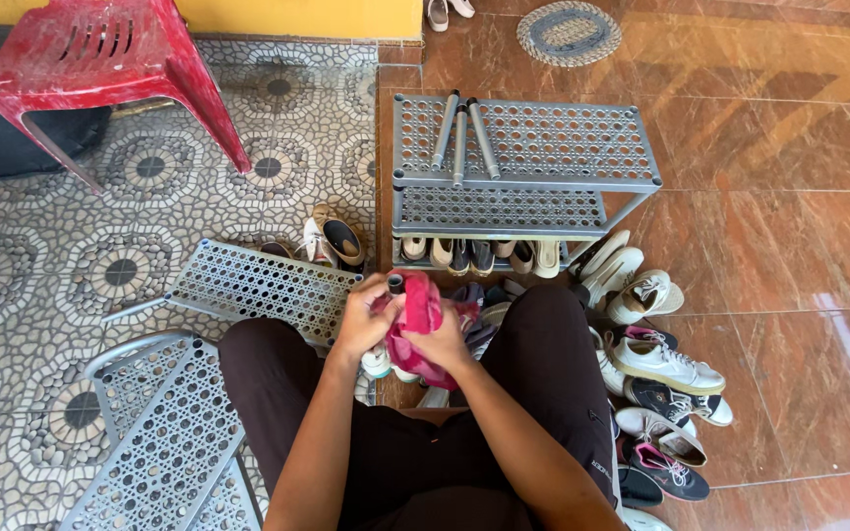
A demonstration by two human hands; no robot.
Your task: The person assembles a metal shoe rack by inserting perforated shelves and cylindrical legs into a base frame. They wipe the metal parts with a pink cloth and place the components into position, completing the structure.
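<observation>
Head view: the person sits or crouches with knees apart, both forearms reaching down the middle of the picture. The left hand (364, 320) and the right hand (442, 341) are close together, both wrapped around a pink cloth (419, 317). The cloth is crumpled and bunched, bright pink to crimson, with folds hanging down between the hands toward the knees. A short dark tube end (395, 284) sticks up from the top of the cloth just beside the left hand's fingers; the left hand's fingers are curled around that spot, while the right hand is closed on the lower folds of the cloth. How much of the tube lies inside the cloth cannot be told.

Just beyond the hands stands a grey plastic shoe rack (523, 182) with perforated shelves; 3 loose grey tubes (462, 138) lie on its top shelf, and pairs of shoes fill its bottom level. A loose perforated shelf panel (263, 287) lies on the patterned tile floor to the left, and 2 more panels (164, 433) lie beside the left knee. A heap of sneakers (656, 364) sits to the right of the right knee. A red plastic chair (91, 59) stands at the upper left, and a round woven mat (570, 32) lies at the top.
</observation>
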